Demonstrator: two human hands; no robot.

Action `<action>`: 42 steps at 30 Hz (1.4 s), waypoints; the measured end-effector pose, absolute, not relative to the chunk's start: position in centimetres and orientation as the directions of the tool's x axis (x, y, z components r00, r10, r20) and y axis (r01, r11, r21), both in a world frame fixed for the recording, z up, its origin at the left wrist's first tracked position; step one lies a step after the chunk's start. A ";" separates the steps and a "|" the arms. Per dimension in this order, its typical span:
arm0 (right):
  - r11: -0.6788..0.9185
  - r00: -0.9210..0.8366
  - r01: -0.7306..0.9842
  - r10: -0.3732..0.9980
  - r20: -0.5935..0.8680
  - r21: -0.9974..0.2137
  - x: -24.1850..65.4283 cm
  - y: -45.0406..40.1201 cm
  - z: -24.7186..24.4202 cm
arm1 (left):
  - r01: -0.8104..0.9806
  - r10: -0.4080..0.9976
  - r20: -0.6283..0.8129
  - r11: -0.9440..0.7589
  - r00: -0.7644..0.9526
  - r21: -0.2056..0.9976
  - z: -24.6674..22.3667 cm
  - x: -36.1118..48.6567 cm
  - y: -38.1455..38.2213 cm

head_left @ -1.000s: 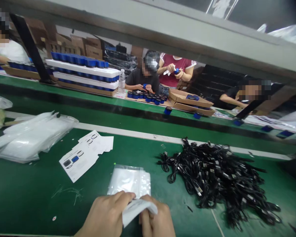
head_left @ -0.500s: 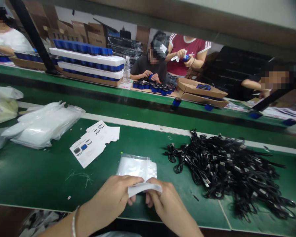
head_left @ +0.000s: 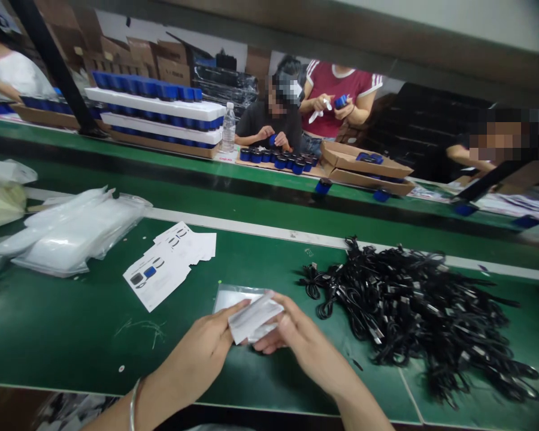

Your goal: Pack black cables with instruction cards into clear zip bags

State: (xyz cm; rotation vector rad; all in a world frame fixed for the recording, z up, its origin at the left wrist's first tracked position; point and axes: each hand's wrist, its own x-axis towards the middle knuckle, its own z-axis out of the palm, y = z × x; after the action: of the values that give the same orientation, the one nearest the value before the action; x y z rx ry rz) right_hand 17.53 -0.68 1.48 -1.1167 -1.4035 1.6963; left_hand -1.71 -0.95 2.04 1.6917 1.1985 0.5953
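Pinching a small folded white paper sheet [head_left: 255,318] with our left hand [head_left: 209,340], we curl our right hand [head_left: 296,332] at its other edge; through the blur, we cannot tell if it grips. Flat clear plastic bags [head_left: 231,296] lie at twelve o'clock, tangled black cables [head_left: 404,305] at three.

The folded white sheet [head_left: 255,318], slightly creased, is held tilted between both hands [head_left: 206,344] over the green tabletop [head_left: 269,383].
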 end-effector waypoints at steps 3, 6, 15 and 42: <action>-0.392 -0.370 -0.197 0.878 -0.302 -0.899 17.3 0.7 2.3 | 0.455 0.927 -0.105 -0.077 0.361 0.887 2.6 -1.5 -0.4; -0.398 -0.386 -0.222 0.874 -0.295 -0.890 17.0 1.9 3.2 | 0.376 0.902 -0.195 0.040 0.385 0.926 3.1 -1.7 -0.3; -0.160 -0.310 0.108 0.932 -0.186 -0.981 16.4 4.7 2.9 | 0.314 0.900 -0.238 0.122 0.364 0.942 3.0 -1.6 1.2; 0.121 -0.252 0.902 0.927 -0.277 -0.415 14.2 12.5 5.3 | 0.947 0.997 0.065 0.028 -0.051 0.320 0.2 -14.3 2.8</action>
State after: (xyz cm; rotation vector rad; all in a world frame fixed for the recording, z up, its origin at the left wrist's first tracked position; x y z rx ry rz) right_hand 14.20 12.52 5.29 -1.8901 -2.3145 0.7950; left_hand -14.32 2.81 0.21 2.0329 2.1171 0.4166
